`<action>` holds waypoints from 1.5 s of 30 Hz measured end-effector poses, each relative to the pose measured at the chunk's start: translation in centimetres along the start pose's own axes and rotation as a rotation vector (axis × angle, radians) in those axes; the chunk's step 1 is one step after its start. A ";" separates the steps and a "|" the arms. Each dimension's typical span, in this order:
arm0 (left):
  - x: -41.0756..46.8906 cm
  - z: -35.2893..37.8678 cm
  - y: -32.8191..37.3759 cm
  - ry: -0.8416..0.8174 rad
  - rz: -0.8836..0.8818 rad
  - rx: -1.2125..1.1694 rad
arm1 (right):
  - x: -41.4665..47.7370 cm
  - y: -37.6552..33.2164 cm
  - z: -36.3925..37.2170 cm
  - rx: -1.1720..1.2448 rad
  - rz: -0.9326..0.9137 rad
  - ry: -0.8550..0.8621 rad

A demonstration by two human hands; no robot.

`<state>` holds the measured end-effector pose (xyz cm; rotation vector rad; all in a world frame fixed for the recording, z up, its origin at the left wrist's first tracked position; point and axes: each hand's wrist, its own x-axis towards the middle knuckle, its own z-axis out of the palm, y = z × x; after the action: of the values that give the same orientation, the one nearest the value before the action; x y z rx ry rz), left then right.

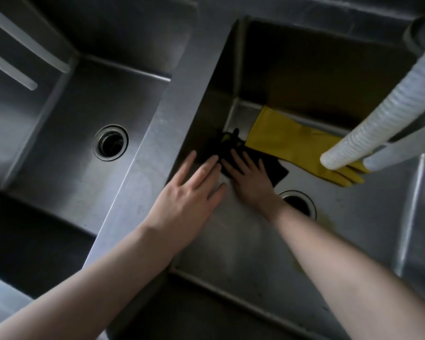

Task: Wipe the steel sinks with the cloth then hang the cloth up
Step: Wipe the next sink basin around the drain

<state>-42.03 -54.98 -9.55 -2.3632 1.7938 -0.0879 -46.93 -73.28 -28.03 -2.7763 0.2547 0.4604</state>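
So on the far left there are two pale bars [22, 40] poking in over the left sink [66, 168], can't really tell what they belong to. That sink has a round drain [111, 142] in its floor and looks bare otherwise. Between the two basins runs a steel divider [157, 148], going diagonally across the view.

Then the left hand [184, 202] comes in from the bottom left, flat, fingers spread wide, not holding anything. It sits over the edge where the divider drops into the right sink [243, 241], with its fingertips right beside the cloth. Whether they actually touch it I can't tell.

The black cloth [253, 158] is down on the floor of the right sink, near the far left corner, bunched up at its far end and flatter toward the right. The right hand [250, 177] is pressed flat on top of it, fingers splayed, palm down, so no real grip, just pushing on it.

Just right of that wrist is the second drain [299, 204], with a yellowish stain beside it. Behind the cloth lies a yellow rubber glove [292, 143], flat on the sink floor, cuff touching the cloth, fingers pointing right.

On the far right a white ribbed hose [383, 114] hangs in over the glove with a second pale tube [400, 150] next to it
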 end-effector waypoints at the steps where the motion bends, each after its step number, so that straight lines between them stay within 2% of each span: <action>1: 0.0 -0.1 0.1 0.004 0.001 -0.004 | -1.2 -0.7 0.6 0.012 -0.019 -0.008; 7: -1.1 -1.1 -0.1 0.015 0.036 0.012 | -9.2 -3.7 4.9 -0.001 -0.227 0.023; 9: -1.7 -1.3 -0.3 -0.007 0.051 0.044 | -9.8 -3.1 5.0 0.028 -0.240 0.017; 12: -2.3 -1.6 -1.0 -0.005 0.050 0.053 | -7.9 -2.0 4.2 0.082 -0.148 0.033; 17: -2.7 -2.1 -1.4 0.031 -0.017 -0.033 | -2.4 -2.5 1.6 0.261 0.113 0.063; 20: -2.9 -2.2 -1.6 0.035 -0.085 -0.086 | -1.7 -3.9 1.5 0.273 0.130 0.062; 27: -4.3 -2.4 -1.1 -0.020 0.003 -0.077 | -9.9 -9.4 5.9 0.079 -0.214 -0.056; 33: -7.9 -3.0 0.3 -0.078 -0.015 -0.073 | -13.8 -12.4 8.7 -0.093 -0.440 -0.154; 37: -9.1 -3.0 1.2 -0.075 -0.058 -0.073 | -15.3 -10.7 8.5 -0.183 -0.597 -0.179; 45: -9.1 -2.6 1.4 -0.026 -0.104 -0.079 | -21.2 -1.8 7.1 -0.124 -0.663 -0.198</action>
<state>-46.20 -46.86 -6.69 -2.5002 1.6921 0.0000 -68.33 -66.67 -26.68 -2.6834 -0.7366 0.5731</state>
